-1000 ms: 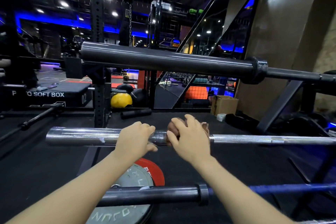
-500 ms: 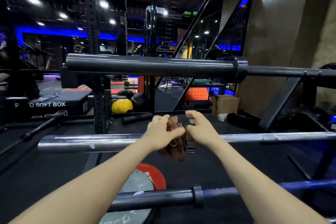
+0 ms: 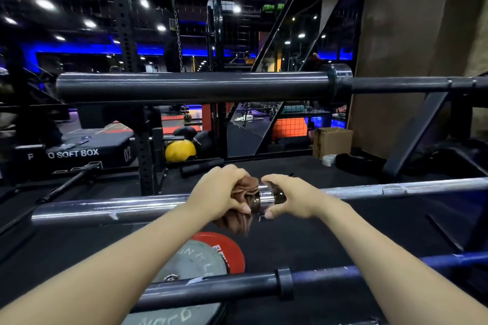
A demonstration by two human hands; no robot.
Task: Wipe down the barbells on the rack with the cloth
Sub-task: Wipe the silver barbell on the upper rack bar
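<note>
A chrome barbell (image 3: pixel 111 210) lies across the rack in the middle of the view. My left hand (image 3: pixel 220 192) grips a brown cloth (image 3: pixel 244 191) bunched around the bar's sleeve, next to the chrome collar (image 3: pixel 265 196). Part of the cloth hangs below the bar. My right hand (image 3: pixel 291 199) curls round the bar just right of the collar, thumb underneath. A dark barbell (image 3: pixel 190 87) rests higher and farther away. Another dark barbell with a blue shaft (image 3: pixel 211 289) lies nearest me, below my forearms.
Grey and red weight plates (image 3: pixel 195 264) lie on the black floor under the bars. A black rack upright (image 3: pixel 144 161) stands behind the left. A soft plyo box (image 3: pixel 79 153), a yellow ball (image 3: pixel 181 150) and a cardboard box (image 3: pixel 331 141) sit beyond.
The cloth passed from my right hand to my left hand. My right hand now holds the bar by the collar, and the cloth sits bunched left of it.
</note>
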